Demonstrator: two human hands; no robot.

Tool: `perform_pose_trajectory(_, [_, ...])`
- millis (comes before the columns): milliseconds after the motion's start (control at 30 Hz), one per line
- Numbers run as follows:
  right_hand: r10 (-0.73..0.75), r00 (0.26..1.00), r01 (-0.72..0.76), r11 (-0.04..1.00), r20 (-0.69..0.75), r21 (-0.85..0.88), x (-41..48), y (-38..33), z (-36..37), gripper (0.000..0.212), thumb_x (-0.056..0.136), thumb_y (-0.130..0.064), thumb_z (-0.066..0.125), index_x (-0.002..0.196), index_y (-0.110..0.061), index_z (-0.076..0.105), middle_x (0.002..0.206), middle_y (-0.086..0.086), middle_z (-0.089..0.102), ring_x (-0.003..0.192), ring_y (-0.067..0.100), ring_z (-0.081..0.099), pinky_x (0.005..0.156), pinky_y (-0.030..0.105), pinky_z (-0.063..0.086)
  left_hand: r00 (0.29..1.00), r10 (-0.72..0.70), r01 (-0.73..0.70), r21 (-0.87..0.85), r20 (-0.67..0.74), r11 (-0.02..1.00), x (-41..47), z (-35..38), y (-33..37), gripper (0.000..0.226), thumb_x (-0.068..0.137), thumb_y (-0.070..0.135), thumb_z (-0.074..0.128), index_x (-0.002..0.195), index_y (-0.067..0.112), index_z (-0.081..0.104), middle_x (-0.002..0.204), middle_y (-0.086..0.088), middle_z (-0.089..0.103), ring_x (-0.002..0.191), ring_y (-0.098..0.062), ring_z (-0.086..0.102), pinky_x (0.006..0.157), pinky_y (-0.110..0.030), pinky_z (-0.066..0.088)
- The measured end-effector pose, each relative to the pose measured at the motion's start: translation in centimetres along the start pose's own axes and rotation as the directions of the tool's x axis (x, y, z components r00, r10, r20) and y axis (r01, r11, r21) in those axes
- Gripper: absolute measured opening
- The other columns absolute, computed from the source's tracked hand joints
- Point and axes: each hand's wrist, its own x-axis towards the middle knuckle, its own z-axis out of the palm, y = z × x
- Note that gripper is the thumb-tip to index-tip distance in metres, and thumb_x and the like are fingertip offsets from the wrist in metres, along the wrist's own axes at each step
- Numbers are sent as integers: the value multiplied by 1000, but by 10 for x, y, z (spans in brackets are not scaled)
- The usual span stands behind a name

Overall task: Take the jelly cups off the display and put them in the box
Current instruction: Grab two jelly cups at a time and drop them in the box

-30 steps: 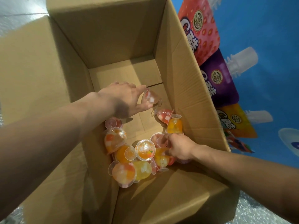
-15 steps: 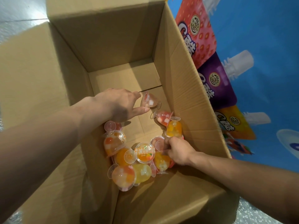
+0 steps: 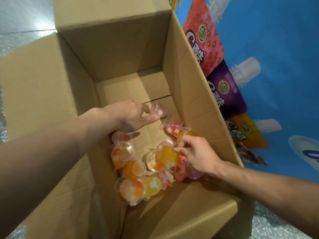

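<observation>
Pinched in left grip (image 3: 131, 116): pink jelly cup (image 3: 158, 110), over far floor of box (image 3: 120, 49). Pinched in right grip (image 3: 198, 156): yellow jelly cup (image 3: 168, 156), atop near pile. Held low, apparently for gentle placing.

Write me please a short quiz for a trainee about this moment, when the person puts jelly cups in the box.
1. True or false: the left hand pinches a pink jelly cup inside the cardboard box.
2. What does the right hand pinch? A) a yellow jelly cup B) a box flap C) nothing
3. Fill in: seen from the person, the pile of cups lies at the ___ end of the box floor (near or far).
Key: 1 true; 2 A; 3 near.
</observation>
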Motion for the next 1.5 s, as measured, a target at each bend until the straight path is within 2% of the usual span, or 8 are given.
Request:
perform_pose_trajectory(200, [-124, 979, 145, 982, -165, 122, 14, -24, -23, 16, 91, -15, 73, 76, -18, 66, 94, -13, 75, 95, -3, 68, 85, 22, 55, 996, -53, 72, -329, 66, 942, -7, 7, 4, 81, 80, 79, 22, 107, 16, 64, 101, -5, 71, 88, -21, 65, 72, -32, 53])
perform_pose_trajectory(367, [-166, 956, 219, 953, -243, 211, 23, -41, -32, 13, 90, -9, 72, 79, -14, 68, 98, -9, 75, 94, 1, 70, 81, 20, 57, 955, -121, 281, -708, 269, 648, -7, 11, 4, 73, 88, 74, 36, 119, 13, 60, 98, -13, 74, 80, -26, 75, 58, -33, 58])
perform_pose_trajectory(700, [-293, 896, 366, 912, -333, 184, 33, -51, -28, 6, 89, -4, 72, 84, -4, 71, 99, -3, 75, 92, 1, 71, 78, 19, 57, 917, -31, 384, -859, 398, 339, -5, 3, 9, 51, 98, 58, 45, 123, 16, 59, 105, -21, 74, 95, -40, 73, 92, -53, 56])
perform_pose_trajectory(900, [-284, 918, 354, 900, -276, 253, 36, -48, -30, 6, 86, -10, 77, 88, -6, 73, 102, -1, 74, 88, 3, 71, 78, 23, 58, 901, -58, 428, -864, 429, 266, 0, -1, 8, 36, 102, 40, 51, 129, 16, 56, 109, -22, 73, 91, -44, 73, 74, -46, 63])
perform_pose_trajectory(1100, [-19, 979, 109, 890, -204, 442, 35, -31, -21, 16, 83, -25, 82, 86, -15, 69, 82, 9, 73, 79, 32, 71, 71, 46, 60, 910, -310, 347, -915, 275, 207, 7, 1, -6, 40, 99, 31, 61, 127, 3, 56, 102, -19, 73, 83, -37, 73, 56, -33, 62])
perform_pose_trajectory(1200, [156, 988, -141, 900, -2, 412, 31, -23, -2, 24, 88, -27, 77, 79, -6, 70, 70, 9, 73, 61, 25, 69, 60, 43, 60, 905, -372, 289, -940, 207, 180, 10, -1, -14, 44, 97, 25, 65, 132, 2, 52, 103, -20, 71, 72, -30, 72, 54, -30, 61])
perform_pose_trajectory(1367, [512, 782, -605, 762, 355, 232, 27, -4, 36, 43, 94, -35, 69, 100, 7, 66, 62, 14, 64, 46, 23, 58, 46, 34, 48, 914, -363, 252, -954, 179, 163, 11, -3, -20, 40, 96, 22, 67, 129, 3, 55, 108, -20, 71, 76, -29, 71, 60, -32, 62])
perform_pose_trajectory(1500, [594, 671, -730, 633, 443, 258, 22, -9, 57, 51, 91, -40, 72, 104, 9, 67, 61, 10, 66, 50, 22, 60, 42, 28, 48, 922, -355, 233, -956, 158, 180, 8, -6, -17, 30, 97, 25, 64, 121, 9, 57, 99, -16, 71, 73, -26, 68, 55, -30, 60])
